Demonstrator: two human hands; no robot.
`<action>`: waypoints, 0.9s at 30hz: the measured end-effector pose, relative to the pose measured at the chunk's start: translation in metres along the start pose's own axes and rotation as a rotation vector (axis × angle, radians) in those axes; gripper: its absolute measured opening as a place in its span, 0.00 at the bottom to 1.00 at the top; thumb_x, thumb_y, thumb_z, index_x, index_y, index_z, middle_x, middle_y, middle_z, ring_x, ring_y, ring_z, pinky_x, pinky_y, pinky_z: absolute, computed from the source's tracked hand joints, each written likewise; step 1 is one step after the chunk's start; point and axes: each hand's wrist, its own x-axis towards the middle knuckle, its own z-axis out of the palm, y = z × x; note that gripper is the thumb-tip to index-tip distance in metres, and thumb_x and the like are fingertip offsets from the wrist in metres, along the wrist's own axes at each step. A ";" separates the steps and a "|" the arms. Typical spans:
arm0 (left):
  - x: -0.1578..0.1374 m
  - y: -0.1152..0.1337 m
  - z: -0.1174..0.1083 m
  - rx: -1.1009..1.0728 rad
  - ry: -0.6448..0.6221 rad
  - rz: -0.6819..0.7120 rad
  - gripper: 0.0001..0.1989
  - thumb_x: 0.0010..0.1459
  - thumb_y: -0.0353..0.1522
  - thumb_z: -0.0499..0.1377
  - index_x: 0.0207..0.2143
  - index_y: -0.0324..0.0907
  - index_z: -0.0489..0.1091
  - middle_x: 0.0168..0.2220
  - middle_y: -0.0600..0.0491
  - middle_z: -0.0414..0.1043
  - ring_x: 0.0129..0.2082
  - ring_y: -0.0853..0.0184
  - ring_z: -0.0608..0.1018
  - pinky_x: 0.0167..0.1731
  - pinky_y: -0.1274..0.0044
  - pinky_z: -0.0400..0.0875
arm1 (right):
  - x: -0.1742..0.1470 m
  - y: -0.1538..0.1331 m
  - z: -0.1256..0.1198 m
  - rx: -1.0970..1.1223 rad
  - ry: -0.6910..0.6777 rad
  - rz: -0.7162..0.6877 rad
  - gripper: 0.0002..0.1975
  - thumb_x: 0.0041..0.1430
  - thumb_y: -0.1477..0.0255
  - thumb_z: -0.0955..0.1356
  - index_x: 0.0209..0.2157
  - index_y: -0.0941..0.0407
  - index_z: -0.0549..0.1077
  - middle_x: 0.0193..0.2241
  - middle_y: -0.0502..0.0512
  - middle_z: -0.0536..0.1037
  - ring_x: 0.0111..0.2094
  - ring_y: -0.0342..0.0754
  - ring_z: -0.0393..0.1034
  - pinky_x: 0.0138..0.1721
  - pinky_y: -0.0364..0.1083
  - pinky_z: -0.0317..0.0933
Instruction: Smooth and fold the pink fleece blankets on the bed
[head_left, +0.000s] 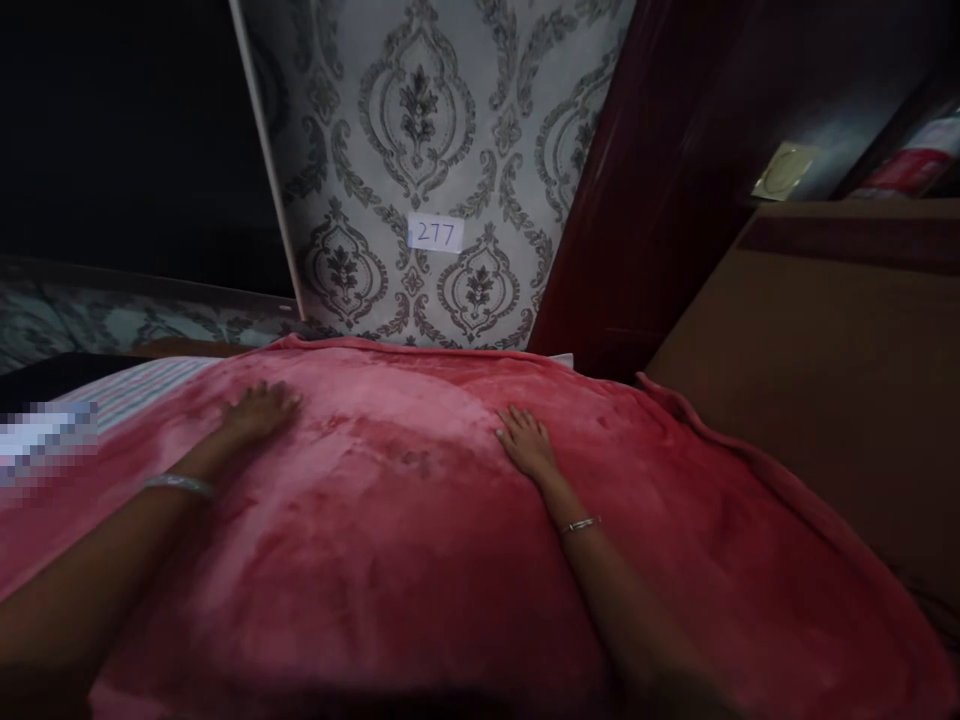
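Blanket [420,570]: laid out, mostly flat, I'd guess; few wrinkles left.
L hand [259,412]: fingers spread on it, 11 o'clock.
R hand [529,445]: same, abt 12.

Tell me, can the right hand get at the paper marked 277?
Probably, with a forward stretch: nothing visible blocks the way from the right hand, resting on the red blanket, to the paper on the wall.

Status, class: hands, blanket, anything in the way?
Left hand, right hand: open on blanket. Blanket spread out. Striped cloth at left; neither hand visibly obstructed.
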 end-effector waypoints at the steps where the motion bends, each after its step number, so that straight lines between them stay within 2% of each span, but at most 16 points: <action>1: -0.004 0.014 0.001 0.000 -0.012 0.030 0.38 0.68 0.46 0.37 0.71 0.29 0.53 0.72 0.28 0.46 0.72 0.38 0.52 0.63 0.40 0.50 | 0.000 0.001 0.000 0.006 0.005 -0.002 0.28 0.74 0.59 0.55 0.72 0.45 0.56 0.74 0.52 0.52 0.73 0.54 0.46 0.69 0.59 0.45; 3: -0.015 0.044 0.006 -0.004 -0.046 0.143 0.36 0.69 0.45 0.38 0.72 0.35 0.49 0.75 0.36 0.41 0.74 0.48 0.47 0.69 0.47 0.44 | 0.000 0.002 0.000 0.012 0.017 -0.005 0.27 0.74 0.59 0.55 0.71 0.46 0.57 0.73 0.52 0.53 0.73 0.53 0.46 0.69 0.59 0.45; 6: -0.032 0.089 0.015 -0.027 -0.118 0.338 0.34 0.69 0.43 0.39 0.73 0.41 0.48 0.76 0.44 0.40 0.75 0.57 0.46 0.71 0.55 0.43 | -0.001 0.003 0.000 0.009 0.025 -0.003 0.27 0.74 0.60 0.55 0.71 0.46 0.58 0.73 0.53 0.53 0.72 0.53 0.47 0.69 0.59 0.44; 9: -0.048 0.122 0.026 -0.066 -0.177 0.487 0.33 0.69 0.43 0.39 0.73 0.44 0.48 0.75 0.46 0.42 0.75 0.59 0.47 0.71 0.54 0.44 | -0.002 0.003 -0.001 0.012 0.018 -0.003 0.28 0.74 0.60 0.54 0.71 0.46 0.57 0.74 0.53 0.52 0.73 0.54 0.46 0.69 0.59 0.44; 12: -0.058 0.136 0.036 -0.071 -0.194 0.563 0.33 0.69 0.43 0.39 0.73 0.44 0.51 0.75 0.45 0.44 0.75 0.56 0.48 0.70 0.51 0.43 | -0.003 0.002 -0.003 0.012 0.008 -0.006 0.28 0.74 0.60 0.54 0.71 0.46 0.57 0.74 0.52 0.52 0.73 0.54 0.46 0.69 0.60 0.44; 14: -0.059 0.132 0.041 -0.041 -0.158 0.551 0.32 0.69 0.42 0.40 0.72 0.45 0.53 0.75 0.46 0.45 0.74 0.54 0.50 0.69 0.50 0.43 | -0.003 0.002 -0.004 0.009 0.005 -0.003 0.28 0.74 0.60 0.54 0.71 0.46 0.56 0.74 0.52 0.52 0.73 0.53 0.46 0.69 0.60 0.44; 16: -0.056 0.117 0.043 -0.005 -0.116 0.500 0.32 0.69 0.43 0.40 0.72 0.45 0.53 0.75 0.46 0.45 0.74 0.53 0.50 0.69 0.49 0.44 | -0.003 0.001 -0.004 0.008 0.001 0.000 0.28 0.74 0.60 0.54 0.71 0.46 0.56 0.74 0.52 0.51 0.73 0.53 0.46 0.69 0.59 0.44; 22: -0.043 0.056 0.033 0.060 -0.063 0.208 0.33 0.68 0.44 0.40 0.72 0.44 0.53 0.75 0.43 0.46 0.73 0.49 0.51 0.67 0.48 0.46 | -0.004 0.000 -0.005 0.011 -0.006 0.009 0.27 0.74 0.61 0.55 0.71 0.46 0.56 0.74 0.52 0.52 0.73 0.53 0.46 0.70 0.58 0.43; 27: -0.044 0.043 0.027 0.085 -0.020 0.121 0.33 0.68 0.44 0.41 0.71 0.44 0.56 0.74 0.42 0.47 0.73 0.48 0.54 0.66 0.48 0.50 | -0.005 -0.016 -0.018 0.052 -0.011 0.080 0.29 0.74 0.63 0.54 0.72 0.52 0.55 0.73 0.57 0.54 0.73 0.55 0.46 0.69 0.60 0.45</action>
